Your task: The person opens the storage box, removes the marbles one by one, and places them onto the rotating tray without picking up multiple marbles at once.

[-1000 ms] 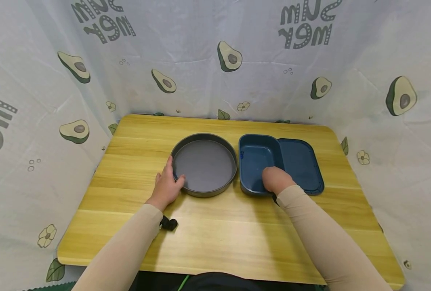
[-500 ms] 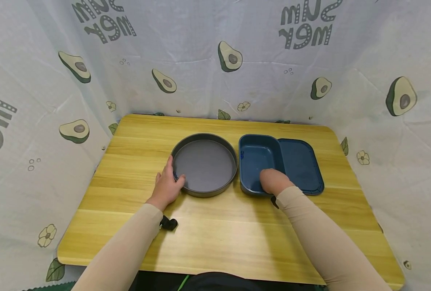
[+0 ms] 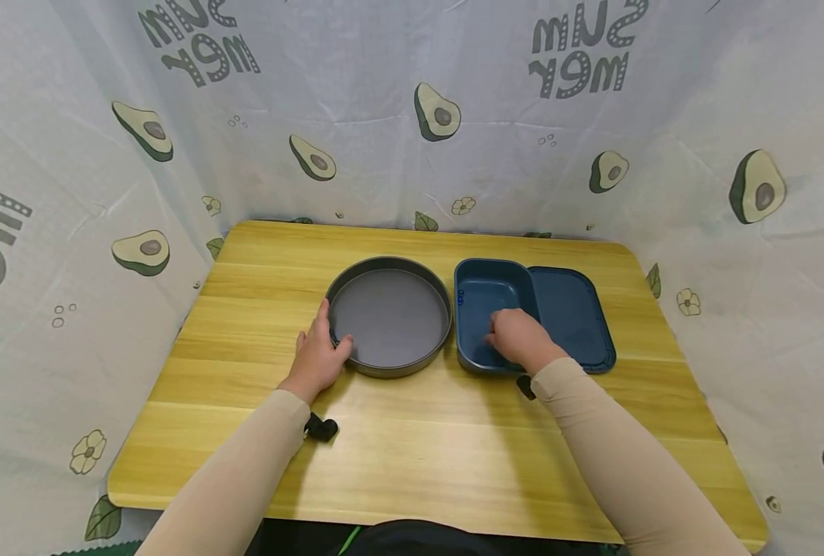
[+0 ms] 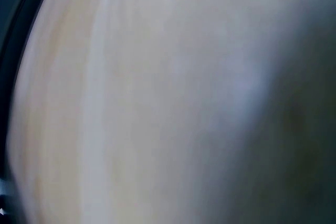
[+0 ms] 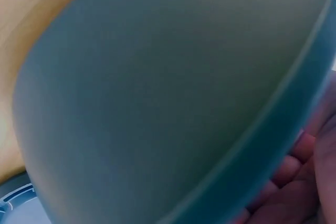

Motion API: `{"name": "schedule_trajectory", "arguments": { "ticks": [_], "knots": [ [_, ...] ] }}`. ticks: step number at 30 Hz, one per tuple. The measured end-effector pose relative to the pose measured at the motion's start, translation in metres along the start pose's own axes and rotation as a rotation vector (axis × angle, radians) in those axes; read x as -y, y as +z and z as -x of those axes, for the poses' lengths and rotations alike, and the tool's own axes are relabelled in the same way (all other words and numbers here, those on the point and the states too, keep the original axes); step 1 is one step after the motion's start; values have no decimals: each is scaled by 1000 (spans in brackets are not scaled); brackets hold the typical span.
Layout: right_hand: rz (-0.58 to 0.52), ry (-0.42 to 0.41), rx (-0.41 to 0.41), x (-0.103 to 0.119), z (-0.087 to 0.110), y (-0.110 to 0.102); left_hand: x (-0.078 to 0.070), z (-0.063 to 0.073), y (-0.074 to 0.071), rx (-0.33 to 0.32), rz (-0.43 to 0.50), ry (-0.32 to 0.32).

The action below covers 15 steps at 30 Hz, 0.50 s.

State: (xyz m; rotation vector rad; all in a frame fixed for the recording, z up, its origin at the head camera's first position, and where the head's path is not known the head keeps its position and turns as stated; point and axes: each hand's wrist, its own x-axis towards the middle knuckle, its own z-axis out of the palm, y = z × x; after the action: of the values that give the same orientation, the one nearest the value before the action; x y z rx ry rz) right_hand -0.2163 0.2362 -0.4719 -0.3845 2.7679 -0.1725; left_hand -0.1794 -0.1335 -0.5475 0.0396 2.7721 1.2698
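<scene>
A round grey cake pan sits on the table left of a blue rectangular container. My left hand rests at the pan's left rim, index finger straight along the outer side and thumb over the rim. Fingers bunched, my right hand is over the near part of the container, its fingertips pointing left. In the right wrist view, curled fingers show beyond the container's rim; no object is visible in them. The left wrist view is blurred wood.
A flat blue lid lies against the container's right side. Small bright blue marks show on the container's inner left wall. The wooden table backs onto a white curtain printed with avocados.
My right hand has moved slightly up and left within the container, bringing its fingertips into view. The left hand and the pan stay where they were. The head view shifts slightly.
</scene>
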Motion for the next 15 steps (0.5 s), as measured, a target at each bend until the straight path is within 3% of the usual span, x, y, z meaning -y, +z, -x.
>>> {"name": "schedule_trajectory", "arguments": {
  "ticks": [7, 15],
  "knots": [
    [-60, -6, -19, 7, 0, -2, 0, 0, 0, -2, 0, 2],
    [-73, -73, -111, 18, 3, -3, 2, 0, 1, -5, 1, 12]
  ]
}}
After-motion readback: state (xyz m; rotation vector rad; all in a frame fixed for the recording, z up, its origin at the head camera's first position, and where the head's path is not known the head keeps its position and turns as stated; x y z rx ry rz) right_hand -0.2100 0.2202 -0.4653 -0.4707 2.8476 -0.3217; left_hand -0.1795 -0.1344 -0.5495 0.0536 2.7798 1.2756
